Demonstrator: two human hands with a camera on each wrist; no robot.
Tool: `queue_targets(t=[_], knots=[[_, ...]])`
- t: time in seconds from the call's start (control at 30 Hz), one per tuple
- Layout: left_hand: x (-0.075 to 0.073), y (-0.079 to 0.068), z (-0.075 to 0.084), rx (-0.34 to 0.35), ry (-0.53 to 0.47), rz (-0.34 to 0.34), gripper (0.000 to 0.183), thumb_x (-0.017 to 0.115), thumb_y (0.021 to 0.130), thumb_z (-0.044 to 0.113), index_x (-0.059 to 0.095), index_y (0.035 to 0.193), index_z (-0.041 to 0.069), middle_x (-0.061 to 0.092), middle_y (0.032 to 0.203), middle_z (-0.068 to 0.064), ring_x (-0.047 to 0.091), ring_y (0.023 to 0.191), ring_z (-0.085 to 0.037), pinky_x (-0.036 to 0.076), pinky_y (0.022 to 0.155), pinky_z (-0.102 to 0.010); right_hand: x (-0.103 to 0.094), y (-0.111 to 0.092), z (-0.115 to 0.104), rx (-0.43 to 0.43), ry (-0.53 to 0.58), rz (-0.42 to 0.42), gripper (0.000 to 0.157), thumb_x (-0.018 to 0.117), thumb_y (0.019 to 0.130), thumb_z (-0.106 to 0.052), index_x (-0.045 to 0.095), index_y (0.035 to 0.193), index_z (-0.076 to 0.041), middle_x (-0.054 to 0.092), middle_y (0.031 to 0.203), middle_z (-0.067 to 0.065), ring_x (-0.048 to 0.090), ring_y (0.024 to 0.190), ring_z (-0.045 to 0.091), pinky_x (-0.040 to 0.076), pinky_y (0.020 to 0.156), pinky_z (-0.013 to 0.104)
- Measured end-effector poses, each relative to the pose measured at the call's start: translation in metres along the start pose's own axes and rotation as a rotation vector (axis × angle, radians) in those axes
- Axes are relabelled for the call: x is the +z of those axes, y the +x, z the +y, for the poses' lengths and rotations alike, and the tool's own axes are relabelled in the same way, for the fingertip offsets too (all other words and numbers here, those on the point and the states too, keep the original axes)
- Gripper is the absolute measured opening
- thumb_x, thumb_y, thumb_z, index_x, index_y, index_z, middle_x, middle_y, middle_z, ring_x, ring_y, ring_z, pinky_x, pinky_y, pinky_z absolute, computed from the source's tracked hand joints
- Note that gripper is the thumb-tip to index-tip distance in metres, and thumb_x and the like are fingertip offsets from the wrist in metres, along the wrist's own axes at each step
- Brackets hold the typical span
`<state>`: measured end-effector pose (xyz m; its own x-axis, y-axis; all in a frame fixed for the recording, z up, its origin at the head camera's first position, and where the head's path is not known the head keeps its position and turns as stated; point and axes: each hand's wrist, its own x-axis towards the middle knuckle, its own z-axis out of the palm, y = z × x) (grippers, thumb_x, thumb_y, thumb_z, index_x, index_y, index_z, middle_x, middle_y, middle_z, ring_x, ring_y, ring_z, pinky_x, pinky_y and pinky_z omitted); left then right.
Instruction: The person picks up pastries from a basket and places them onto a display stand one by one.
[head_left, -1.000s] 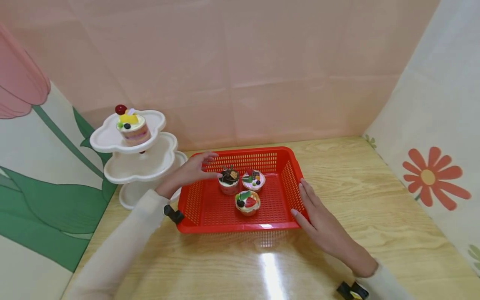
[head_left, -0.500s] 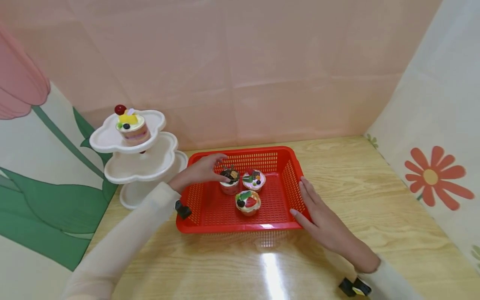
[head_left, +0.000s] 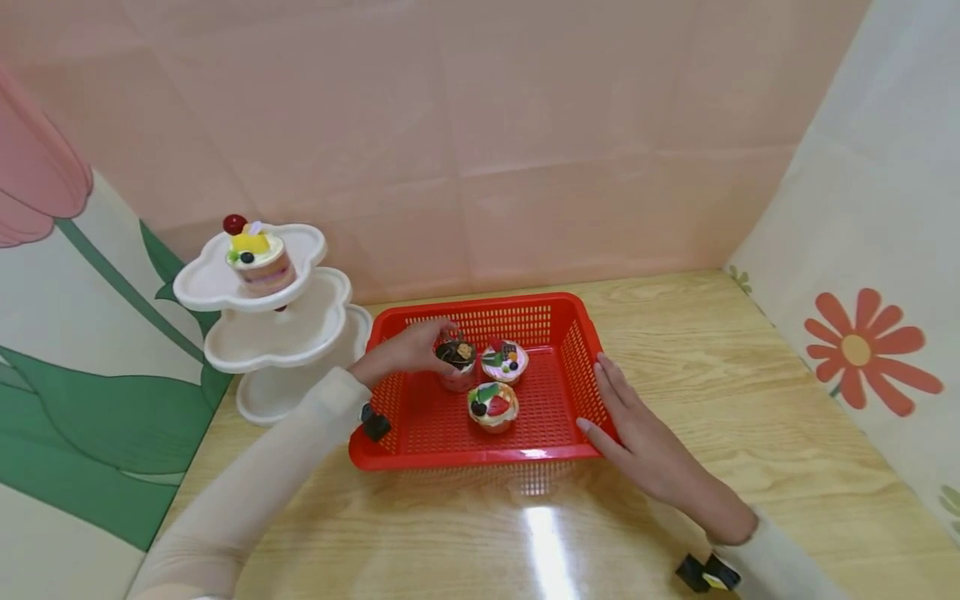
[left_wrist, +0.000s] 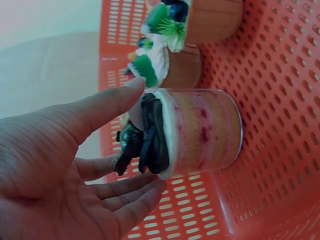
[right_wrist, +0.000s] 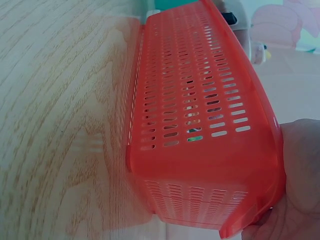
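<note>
My left hand (head_left: 412,347) is inside the red plastic basket (head_left: 465,457), around the top of a layered cake cup (left_wrist: 205,132) with dark chocolate topping. In the left wrist view the thumb lies on one side of its rim and the fingers on the other, not closed tight; contact is hard to tell. Beside that cup sit a cupcake with pink cream (head_left: 506,362) and a fruit-topped cupcake with a strawberry slice (head_left: 492,407). With straight fingers, my right hand (head_left: 648,446) rests against the basket's right rim, its thumb toward the near corner.
Left of the basket stands a white three-tier stand (head_left: 276,333) with cloud-shaped plates. Its top plate carries a fruit-topped cake cup (head_left: 261,265). A pink backdrop rises behind the wooden table (head_left: 697,350), with floral panels at both sides.
My left hand has moved right and down into the basket, from beside the chocolate-topped cake cup to around its top. The right hand stays at the basket rim.
</note>
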<state>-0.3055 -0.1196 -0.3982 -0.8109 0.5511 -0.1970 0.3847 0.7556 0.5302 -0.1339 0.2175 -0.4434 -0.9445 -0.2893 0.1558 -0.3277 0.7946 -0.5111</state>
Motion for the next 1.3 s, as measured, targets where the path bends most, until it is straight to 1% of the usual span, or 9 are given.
queue_targets(t=[0.1,0.33,0.43,0.57,0.77,0.97,1.1,1.2,1.3], knots=[[0.003,0.001,-0.003,-0.013,0.005,-0.002,0.076,0.089,0.08,0.024,0.05,0.141,0.0,0.061,0.131,-0.016,0.056,0.12,-0.03,0.045,0.108,-0.044,0.0,0.0,0.0,0.0,-0.004,-0.001,0.082,0.05,0.105,-0.048,0.011,0.162,-0.004,0.0,0.171,0.008,0.015,0.154,0.036,0.037,0.109,0.063],[0.007,0.002,-0.008,-0.017,0.002,-0.015,0.076,0.09,0.078,0.017,0.05,0.139,-0.003,0.062,0.13,-0.019,0.057,0.121,-0.033,0.044,0.108,-0.046,0.0,0.001,-0.001,0.007,0.001,-0.006,0.081,0.052,0.105,-0.045,0.011,0.162,-0.005,0.0,0.171,0.008,0.015,0.153,0.038,0.039,0.106,0.063],[0.009,0.003,-0.009,-0.025,0.003,-0.009,0.074,0.09,0.078,0.017,0.051,0.138,-0.002,0.062,0.13,-0.018,0.057,0.121,-0.032,0.044,0.108,-0.045,0.0,0.0,-0.001,0.004,0.004,-0.006,0.081,0.052,0.105,-0.045,0.011,0.162,-0.005,0.0,0.171,0.007,0.016,0.153,0.038,0.041,0.105,0.063],[0.01,0.005,-0.011,-0.047,-0.012,-0.005,0.073,0.09,0.078,0.016,0.051,0.137,0.001,0.061,0.131,-0.017,0.056,0.121,-0.031,0.044,0.109,-0.045,0.0,0.001,0.001,-0.008,0.0,-0.005,0.08,0.052,0.105,-0.044,0.011,0.162,-0.006,0.0,0.171,0.007,0.014,0.154,0.036,0.039,0.106,0.063],[0.012,0.005,-0.014,-0.014,-0.004,0.003,0.074,0.092,0.075,0.017,0.052,0.135,0.001,0.061,0.13,-0.016,0.056,0.121,-0.031,0.044,0.109,-0.045,-0.001,0.001,0.003,-0.021,-0.007,-0.007,0.08,0.05,0.105,-0.046,0.011,0.162,-0.005,0.0,0.171,0.007,0.011,0.155,0.034,0.038,0.107,0.063],[0.015,0.005,-0.016,-0.021,-0.051,0.004,0.074,0.092,0.075,0.015,0.05,0.135,0.003,0.06,0.132,-0.016,0.055,0.123,-0.032,0.042,0.11,-0.046,-0.001,0.001,0.004,-0.026,-0.01,0.001,0.081,0.05,0.105,-0.049,0.012,0.162,-0.006,0.001,0.171,0.006,0.01,0.155,0.033,0.037,0.108,0.062],[0.017,0.007,-0.016,-0.03,-0.071,-0.002,0.075,0.091,0.076,0.015,0.049,0.138,0.005,0.059,0.135,-0.016,0.054,0.125,-0.032,0.041,0.111,-0.046,-0.003,0.003,0.005,-0.032,-0.011,-0.013,0.081,0.05,0.105,-0.048,0.011,0.162,-0.005,-0.001,0.171,0.007,0.009,0.155,0.033,0.033,0.112,0.062],[0.018,0.006,-0.016,-0.03,-0.072,-0.004,0.075,0.091,0.077,0.015,0.048,0.138,0.005,0.059,0.136,-0.016,0.054,0.126,-0.032,0.041,0.112,-0.046,-0.003,0.004,0.006,-0.028,-0.013,-0.021,0.081,0.051,0.105,-0.046,0.011,0.162,-0.004,-0.001,0.171,0.007,0.01,0.155,0.034,0.034,0.111,0.062],[0.016,0.005,-0.015,-0.023,-0.067,0.005,0.074,0.09,0.077,0.015,0.049,0.137,0.005,0.059,0.136,-0.016,0.054,0.125,-0.032,0.041,0.111,-0.047,-0.004,0.005,0.007,-0.019,-0.012,-0.023,0.081,0.053,0.104,-0.044,0.011,0.162,-0.005,-0.001,0.171,0.006,0.012,0.154,0.035,0.038,0.108,0.062]])
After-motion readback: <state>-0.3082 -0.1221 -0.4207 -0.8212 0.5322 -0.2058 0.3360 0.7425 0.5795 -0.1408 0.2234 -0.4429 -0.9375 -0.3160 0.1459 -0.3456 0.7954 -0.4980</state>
